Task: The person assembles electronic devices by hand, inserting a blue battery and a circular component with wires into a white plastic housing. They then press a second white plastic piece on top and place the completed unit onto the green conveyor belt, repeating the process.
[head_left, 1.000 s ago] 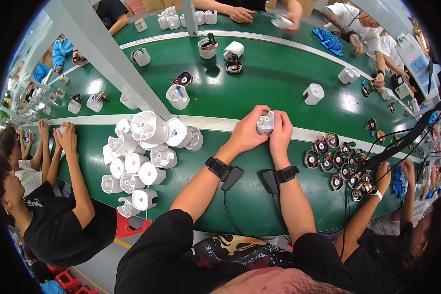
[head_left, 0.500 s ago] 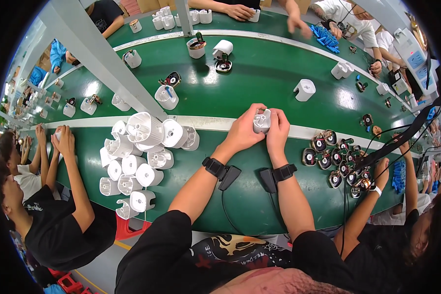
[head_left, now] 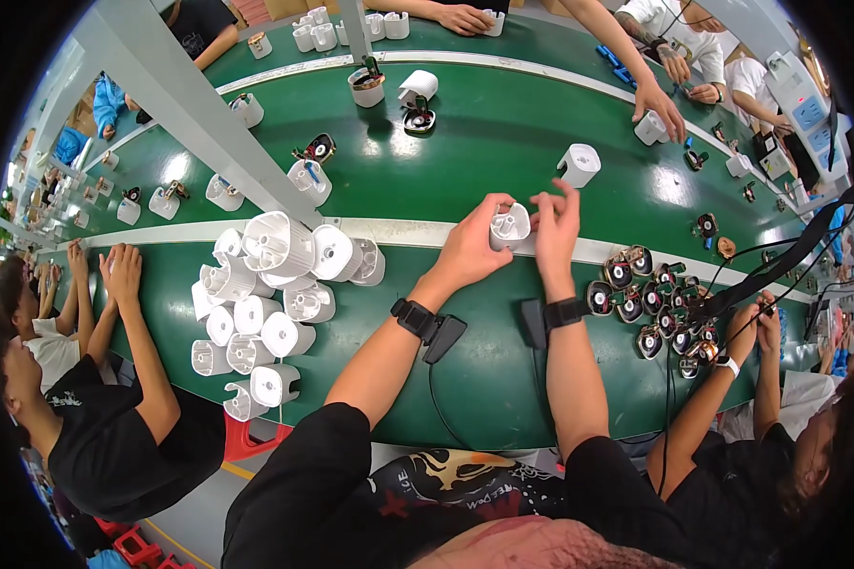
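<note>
My left hand [head_left: 474,239] is closed around a white plastic housing [head_left: 510,224], held over the metal rail with its hollow, ribbed inside facing up. Just to the right of it, my right hand [head_left: 558,228] is raised with its fingers apart and nothing gripped. Whether its thumb still brushes the housing is hard to tell. A heap of similar white housings [head_left: 280,337] lies on the green table left of my left forearm. On the right sits a cluster of small round speaker units [head_left: 653,302] with wires and circuit boards.
Beyond the metal rail [head_left: 399,230], a green belt [head_left: 484,114] carries a white housing [head_left: 579,164] and several part-filled ones. A white post [head_left: 199,114] slants across the left. Black cables [head_left: 778,270] hang at right. Across the belt, a co-worker's hand [head_left: 659,109] touches another housing.
My right hand has come off the housing and opened; the left still holds it, now turned more opening-up. Pieces on the belt have shifted left. A co-worker's arm has reached toward a housing.
</note>
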The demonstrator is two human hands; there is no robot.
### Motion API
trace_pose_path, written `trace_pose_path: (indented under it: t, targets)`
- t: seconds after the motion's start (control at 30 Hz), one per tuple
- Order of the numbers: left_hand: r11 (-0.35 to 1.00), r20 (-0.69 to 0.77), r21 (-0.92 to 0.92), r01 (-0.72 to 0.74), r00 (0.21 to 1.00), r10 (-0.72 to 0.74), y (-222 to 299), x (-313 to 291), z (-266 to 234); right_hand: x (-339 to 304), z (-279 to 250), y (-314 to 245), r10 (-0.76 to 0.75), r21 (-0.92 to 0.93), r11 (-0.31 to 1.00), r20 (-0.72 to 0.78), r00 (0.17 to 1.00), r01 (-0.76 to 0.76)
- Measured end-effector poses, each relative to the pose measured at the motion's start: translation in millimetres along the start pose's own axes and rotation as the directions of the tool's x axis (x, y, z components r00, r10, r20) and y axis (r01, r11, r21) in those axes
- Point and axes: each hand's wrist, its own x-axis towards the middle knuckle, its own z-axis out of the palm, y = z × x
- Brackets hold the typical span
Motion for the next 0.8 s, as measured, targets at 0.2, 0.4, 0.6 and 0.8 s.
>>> trace_pose_path:
  t: [0.2, 0.4, 0.6, 0.8]
  targets:
    - [1.0, 0.012, 0.002, -0.001, 1.0, 0.001, -1, 0, 2, 15, -11, -13, 0.068, -0.187, 0.979, -0.046, 0.997, -0.076]
    - [1.0, 0.013, 0.005, 0.005, 1.0, -0.005, -1, -1, 0, 16, -15, -10, 0.141, -0.127, 0.981, -0.062, 0.988, -0.148]
    - [1.0, 0.015, 0.008, 0.012, 1.0, -0.013, 1, -1, 0, 18, -13, -2, 0.076, -0.25, 0.966, 0.018, 0.997, -0.069]
    - [1.0, 0.009, 0.006, -0.001, 1.0, 0.001, -2, -1, 1, 22, -11, 5, -0.016, -0.406, 0.912, 0.1, 0.995, 0.055]
